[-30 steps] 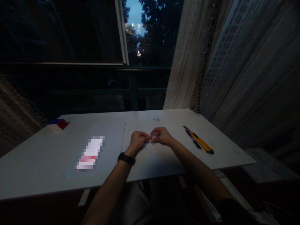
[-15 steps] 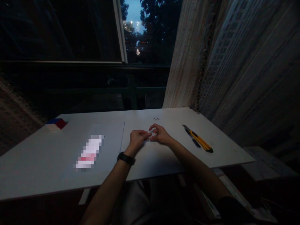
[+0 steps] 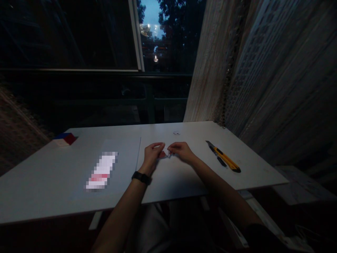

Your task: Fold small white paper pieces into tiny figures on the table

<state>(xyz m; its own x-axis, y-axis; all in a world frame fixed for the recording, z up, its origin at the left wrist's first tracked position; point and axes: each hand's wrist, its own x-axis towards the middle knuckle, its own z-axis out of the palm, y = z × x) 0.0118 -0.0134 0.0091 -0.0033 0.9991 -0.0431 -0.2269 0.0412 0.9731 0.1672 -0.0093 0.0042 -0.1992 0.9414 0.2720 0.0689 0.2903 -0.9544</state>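
My left hand (image 3: 152, 153), with a dark watch (image 3: 141, 177) on its wrist, is closed with thumb and forefinger brought together at the tips. Whether anything sits in that pinch is too small to make out. Just right of it, my right hand (image 3: 182, 151) pinches a small white piece (image 3: 169, 153), which looks like folded paper. Both hands are close together, low over the middle of the white table (image 3: 173, 182). A small outlined scrap (image 3: 176, 133) lies behind them.
On the right lie a yellow utility knife (image 3: 228, 160), blade out, and a black pen (image 3: 220, 161) beside it. To the left are a large white sheet (image 3: 129, 151), a pixelated bright rectangle (image 3: 102, 170) and a blue, red and white block (image 3: 64, 139). A curtain (image 3: 200, 70) hangs at back right.
My hands have drawn slightly apart; earlier both held the white piece between them. My left fingers have lifted off toward the left, and the view has shifted a little.
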